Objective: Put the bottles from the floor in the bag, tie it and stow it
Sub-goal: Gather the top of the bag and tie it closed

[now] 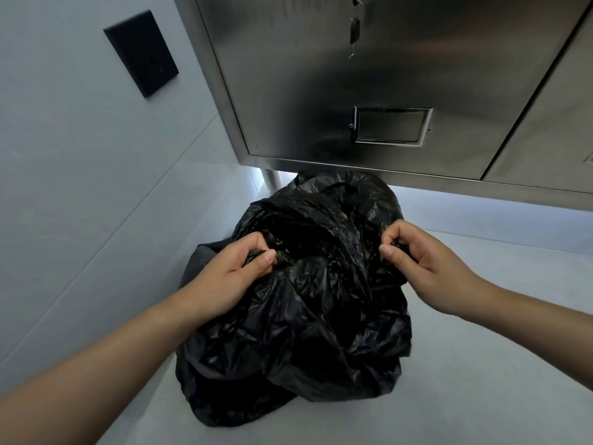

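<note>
My two bare forearms reach in from the bottom corners and meet over the black bag (298, 316), which sits on the pale floor (497, 364) right in front of me. The bag is bulging and crumpled, its plastic glossy in folds (I cannot see through it, so what is inside stays hidden).

My left hand (231, 271) is closed on a gathered twist of the plastic at the bag's upper left, thumb pressed against the curled fingers. My right hand (417, 255) is closed the same way on a bunch of plastic at the upper right. The two hands are well apart, and between them the mouth of the bag gapes dark and loose, not knotted.

Beyond the bag, its far edge lies just under the bottom lip of a stainless steel cabinet (369, 75). The cabinet door carries a small framed label holder (391, 125), and a round metal leg (272, 179) shows beneath. To the left, on the pale wall (64, 155), sits a black rectangular plate (141, 53).
</note>
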The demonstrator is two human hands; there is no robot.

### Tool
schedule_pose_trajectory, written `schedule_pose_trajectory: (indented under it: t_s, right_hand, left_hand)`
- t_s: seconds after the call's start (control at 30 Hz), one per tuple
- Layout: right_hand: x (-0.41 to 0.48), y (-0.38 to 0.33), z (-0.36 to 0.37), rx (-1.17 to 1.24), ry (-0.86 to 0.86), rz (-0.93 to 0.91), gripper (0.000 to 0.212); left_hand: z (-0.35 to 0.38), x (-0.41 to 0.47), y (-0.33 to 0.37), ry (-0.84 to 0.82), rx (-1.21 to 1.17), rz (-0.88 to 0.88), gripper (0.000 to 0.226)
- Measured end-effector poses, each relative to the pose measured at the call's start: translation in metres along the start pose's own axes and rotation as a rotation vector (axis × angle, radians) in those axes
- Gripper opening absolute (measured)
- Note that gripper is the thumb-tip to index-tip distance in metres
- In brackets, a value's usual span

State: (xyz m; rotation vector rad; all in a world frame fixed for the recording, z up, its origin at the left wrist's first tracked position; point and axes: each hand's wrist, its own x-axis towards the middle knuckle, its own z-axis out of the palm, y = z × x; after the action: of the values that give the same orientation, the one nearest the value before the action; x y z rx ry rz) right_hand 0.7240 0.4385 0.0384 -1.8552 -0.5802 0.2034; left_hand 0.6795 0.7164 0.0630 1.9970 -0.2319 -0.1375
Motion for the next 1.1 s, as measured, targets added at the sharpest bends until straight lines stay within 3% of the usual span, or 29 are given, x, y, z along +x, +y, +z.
schedule_pose_trajectory:
  t_s: [0.17, 0.37, 0.53, 0.67, 0.8, 0.93, 1.1]
  right_hand:
    - [-0.006, 0.01, -0.023, 0.003, 0.084, 0.087, 0.018]
    - [0.007, -0.024, -0.013, 0.178, 0.141, -0.027, 0.015]
    - [0.023, -0.045, 0.016, 0.205, 0.067, -0.111, 0.011]
    - [0.022, -0.04, 0.033, 0.015, -0.016, -0.185, 0.012]
    - [0.007, -0.019, 0.02, -0.268, -0.198, -0.277, 0.012]
    - [-0.008, 0.009, -0.009, -0.372, -0.188, -0.159, 0.011]
    - [-0.006, 0.012, -0.022, -0.428, -0.134, -0.138, 0.023]
  left_hand:
    - [-0.031, -0.003, -0.009, 0.179, -0.018, -0.123, 0.03]
    - [-0.027, 0.017, 0.007, 0.244, -0.09, -0.009, 0.028]
    - [-0.006, 0.022, 0.029, 0.201, -0.1, 0.104, 0.024]
    - [0.011, 0.018, 0.031, -0.019, -0.213, 0.018, 0.022]
    - [0.005, 0.003, 0.008, -0.18, 0.048, -0.007, 0.019]
    - [-0.007, -0.01, -0.021, -0.131, 0.267, -0.033, 0.018]
    - [-0.024, -0.008, -0.027, -0.025, 0.331, -0.027, 0.024]
